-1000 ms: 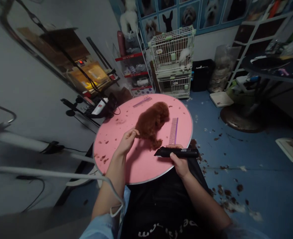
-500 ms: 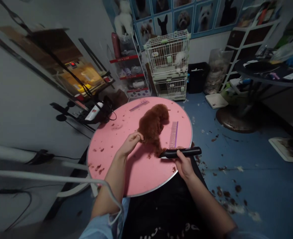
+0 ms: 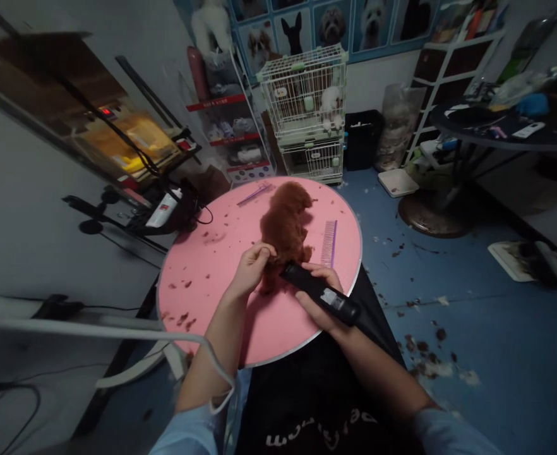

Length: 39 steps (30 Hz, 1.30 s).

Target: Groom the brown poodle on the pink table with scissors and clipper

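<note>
A small brown curly-haired dog (image 3: 285, 218) stands on a round pink grooming table (image 3: 203, 253), its rear toward me. At its rump, my left hand (image 3: 254, 265) pinches what looks like the tail. My right hand (image 3: 323, 300) grips a black hair clipper (image 3: 323, 294), tilted so that its head is at the dog's hindquarters; whether the blade touches the coat cannot be made out. To the right of the dog lies a purple-backed comb (image 3: 329, 243). Scissors or a similar purple tool (image 3: 254, 194) lie near the far left rim.
Brown hair tufts (image 3: 181, 322) are scattered over the tabletop and floor. A grey tube (image 3: 155, 335) crosses near my left forearm. Wire cages (image 3: 304, 95) with a white animal stand behind the table. A dark round table (image 3: 496, 136) is at the right, and a cluttered shelf (image 3: 150, 164) at the left.
My right hand has swung the clipper from the dog's lower hind leg up to its rump, turning the handle down and toward me. The left hand keeps its pinch; the view has shifted slightly.
</note>
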Each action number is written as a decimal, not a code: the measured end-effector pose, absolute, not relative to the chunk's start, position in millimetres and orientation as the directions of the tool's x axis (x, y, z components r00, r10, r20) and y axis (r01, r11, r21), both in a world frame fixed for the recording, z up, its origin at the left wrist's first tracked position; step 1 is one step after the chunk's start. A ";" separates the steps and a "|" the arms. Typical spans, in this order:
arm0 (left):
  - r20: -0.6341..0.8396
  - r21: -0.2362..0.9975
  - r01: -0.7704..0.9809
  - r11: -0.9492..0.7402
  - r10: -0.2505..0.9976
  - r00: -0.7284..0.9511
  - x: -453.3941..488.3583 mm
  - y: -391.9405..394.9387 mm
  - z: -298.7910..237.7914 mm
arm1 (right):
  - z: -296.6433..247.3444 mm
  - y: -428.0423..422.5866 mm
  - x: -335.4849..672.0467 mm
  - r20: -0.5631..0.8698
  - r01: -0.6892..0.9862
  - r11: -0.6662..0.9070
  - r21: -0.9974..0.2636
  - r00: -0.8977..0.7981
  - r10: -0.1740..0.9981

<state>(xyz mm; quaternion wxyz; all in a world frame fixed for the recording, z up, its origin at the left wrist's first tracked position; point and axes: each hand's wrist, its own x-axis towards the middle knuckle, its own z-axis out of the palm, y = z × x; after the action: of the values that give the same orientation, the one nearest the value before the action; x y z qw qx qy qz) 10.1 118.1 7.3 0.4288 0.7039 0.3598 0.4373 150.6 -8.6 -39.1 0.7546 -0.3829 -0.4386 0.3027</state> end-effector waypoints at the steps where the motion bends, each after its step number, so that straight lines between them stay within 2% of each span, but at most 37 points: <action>1: 0.305 0.920 0.133 -0.368 0.886 0.349 10.8 116.6 8.4 | -41.8 -6.2 146.2 0.428 -0.094 0.509 -0.856 0.423 0.798; 4: 0.287 0.923 0.149 -0.354 0.893 0.347 13.9 111.8 13.0 | -52.1 -6.4 140.7 0.393 -0.074 0.460 -0.885 0.413 0.822; 8: 0.270 0.929 0.155 -0.335 0.903 0.334 18.4 105.4 18.2 | -53.5 -11.5 144.6 0.425 -0.149 0.541 -0.828 0.463 0.778; 11: 0.268 0.931 0.159 -0.328 0.913 0.308 19.2 103.0 18.7 | -48.5 -6.9 149.9 0.430 -0.158 0.523 -0.837 0.400 0.809; 13: 0.263 0.936 0.158 -0.316 0.921 0.286 19.0 102.3 18.2 | -47.1 -3.8 153.7 0.422 -0.138 0.491 -0.860 0.347 0.837; 16: 0.239 0.949 0.142 -0.283 0.935 0.263 19.5 101.1 18.6 | -47.4 -5.0 158.6 0.441 -0.107 0.512 -0.852 0.379 0.813; 18: 0.218 0.956 0.138 -0.260 0.941 0.257 20.4 99.6 20.4 | -48.1 -6.7 160.8 0.480 -0.064 0.548 -0.834 0.404 0.779; 20: 0.206 0.960 0.135 -0.245 0.945 0.255 21.2 98.1 23.4 | -50.5 -5.7 161.7 0.555 0.029 0.581 -0.813 0.340 0.759; 23: 0.197 0.965 0.120 -0.231 0.950 0.243 21.1 96.7 28.6 | -60.6 -2.2 159.6 0.683 0.240 0.640 -0.730 0.232 0.692; 26: 0.167 0.969 0.134 -0.205 0.953 0.253 19.8 96.4 33.5 | -73.0 -3.5 155.2 0.836 0.411 0.729 -0.547 0.227 0.499; 28: 0.149 0.968 0.154 -0.197 0.949 0.277 19.0 96.3 36.1 | -76.6 -5.1 153.4 0.901 0.448 0.785 -0.428 0.148 0.407; 30: 0.145 0.968 0.157 -0.197 0.946 0.291 18.5 96.2 38.0 | -75.6 -4.6 152.9 0.891 0.407 0.806 -0.429 0.046 0.451; 34: 0.140 0.972 0.145 -0.186 0.950 0.278 19.4 96.3 39.6 | -73.0 -3.5 149.6 0.770 0.357 0.724 -0.591 -0.020 0.638; 36: 0.136 0.972 0.153 -0.181 0.955 0.265 20.5 96.4 40.4 | -75.0 -6.1 145.6 0.748 0.366 0.712 -0.600 -0.060 0.661; 39: 0.133 0.970 0.163 -0.180 0.956 0.260 22.2 96.1 43.5 | -76.4 -7.2 142.4 0.763 0.346 0.767 -0.540 -0.183 0.620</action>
<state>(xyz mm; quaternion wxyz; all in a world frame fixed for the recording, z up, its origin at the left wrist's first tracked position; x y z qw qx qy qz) 22.2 96.1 43.5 0.4683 0.6410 0.4367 0.4232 142.4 -7.2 -76.4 0.5543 -0.3182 -0.7591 0.1237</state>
